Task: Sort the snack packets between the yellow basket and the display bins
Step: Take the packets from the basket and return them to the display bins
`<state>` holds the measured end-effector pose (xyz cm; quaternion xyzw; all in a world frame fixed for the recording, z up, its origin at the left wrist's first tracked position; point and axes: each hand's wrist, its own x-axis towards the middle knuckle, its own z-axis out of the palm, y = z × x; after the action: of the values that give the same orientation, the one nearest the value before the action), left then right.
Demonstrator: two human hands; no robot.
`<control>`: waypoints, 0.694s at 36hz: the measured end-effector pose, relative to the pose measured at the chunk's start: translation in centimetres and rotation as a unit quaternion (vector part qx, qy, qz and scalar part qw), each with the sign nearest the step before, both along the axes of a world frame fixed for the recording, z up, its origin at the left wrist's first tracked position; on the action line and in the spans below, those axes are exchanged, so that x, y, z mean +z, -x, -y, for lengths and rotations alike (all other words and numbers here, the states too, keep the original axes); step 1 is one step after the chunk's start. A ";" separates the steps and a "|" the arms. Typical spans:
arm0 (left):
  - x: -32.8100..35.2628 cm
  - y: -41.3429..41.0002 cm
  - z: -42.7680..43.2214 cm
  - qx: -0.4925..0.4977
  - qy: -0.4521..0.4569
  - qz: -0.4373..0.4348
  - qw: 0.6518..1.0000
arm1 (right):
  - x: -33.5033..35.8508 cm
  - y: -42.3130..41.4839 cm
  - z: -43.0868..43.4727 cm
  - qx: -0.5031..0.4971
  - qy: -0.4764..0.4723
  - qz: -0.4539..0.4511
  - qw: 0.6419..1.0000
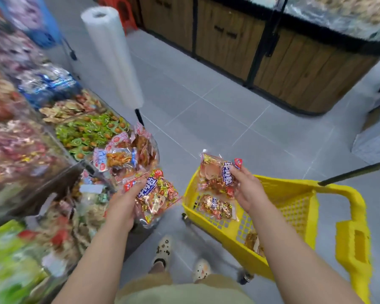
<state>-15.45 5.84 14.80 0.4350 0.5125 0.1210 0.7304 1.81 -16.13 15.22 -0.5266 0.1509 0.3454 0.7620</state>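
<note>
Mid-sort — left hand [123,205] fingers clasping packets [156,196] at nine o'clock, right hand [246,189] pinching another packet [217,174] above yellow basket [294,194] — next, probably dropping each where it belongs.

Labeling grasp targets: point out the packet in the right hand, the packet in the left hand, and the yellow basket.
Right-hand packet [215,174], head view, on its clear front above the fingers.
Left-hand packet [157,199], head view, on its middle beside the thumb.
Yellow basket [347,191], head view, on the far rim.
</note>
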 end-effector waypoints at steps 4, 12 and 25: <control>1.2 3.9 -3.2 0.053 -0.011 -0.002 0.999 | 0.1 2.3 -4.8 0.079 -0.013 -0.012 0.997; 3.5 11.9 -11.1 0.133 0.001 0.054 0.990 | 0.5 8.0 -16.2 0.211 -0.039 -0.081 0.973; 5.7 24.5 -26.6 0.177 -0.065 0.043 0.981 | 0.5 17.5 -32.0 0.327 0.058 -0.073 0.940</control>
<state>-39.91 32.42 20.46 0.3787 0.5406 0.2998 0.6888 -15.73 15.90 15.69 -0.5637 0.0456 0.6041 0.5615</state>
